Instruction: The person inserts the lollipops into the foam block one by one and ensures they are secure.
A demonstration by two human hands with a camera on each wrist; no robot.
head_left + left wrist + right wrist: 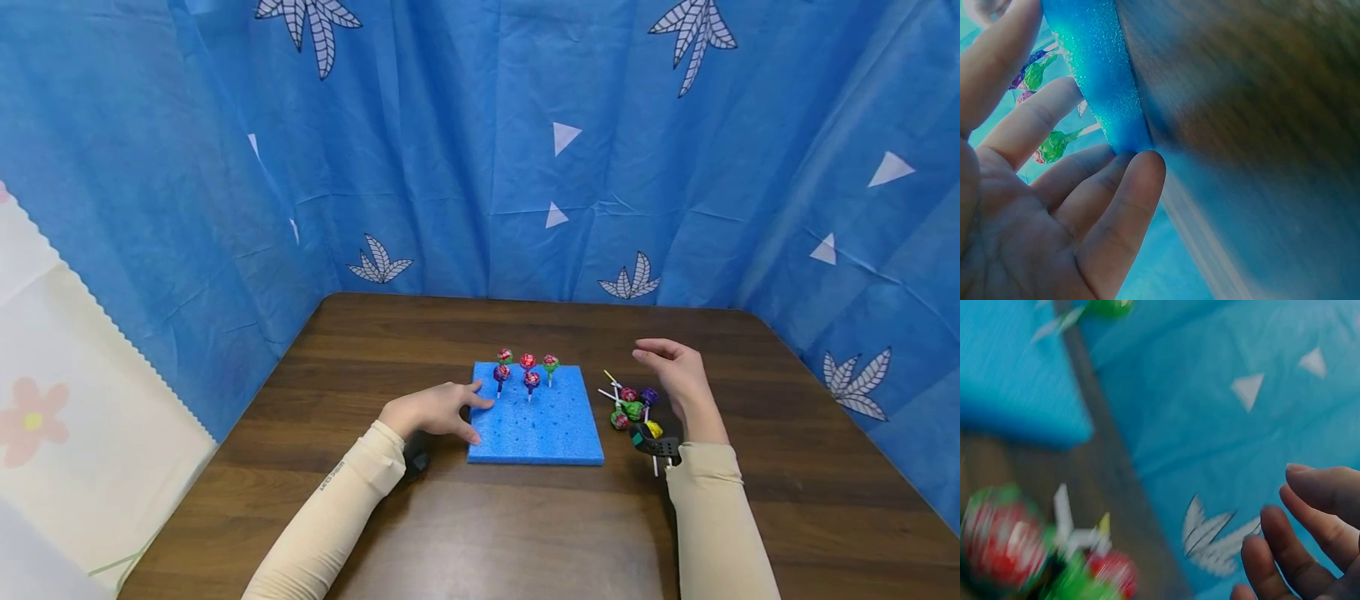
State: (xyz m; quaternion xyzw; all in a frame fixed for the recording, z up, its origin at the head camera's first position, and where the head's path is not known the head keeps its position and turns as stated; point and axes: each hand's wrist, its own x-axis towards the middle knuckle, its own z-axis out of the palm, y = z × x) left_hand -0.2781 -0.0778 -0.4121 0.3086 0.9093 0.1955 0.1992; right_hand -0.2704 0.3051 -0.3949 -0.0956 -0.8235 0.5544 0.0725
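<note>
Several wrapped lollipops (532, 381) stand upright on their sticks in the back part of a blue foam board (555, 433). My left hand (442, 410) rests at the board's left edge; in the left wrist view its fingers (1119, 219) touch the side of the foam. To the right of the board lies a loose pile of lollipops (633, 410) with red, green, purple and yellow wrappers. Just beyond and above this pile hovers my right hand (678, 379), its fingers (1291, 562) loosely bent with nothing between them. The right wrist view is blurred around the pile.
The dark wooden table (450, 533) carries the board and pile. A blue curtain (465, 167) with leaf and triangle prints hangs behind it and along both sides. At the left hangs a white cloth (82, 450) with a flower print.
</note>
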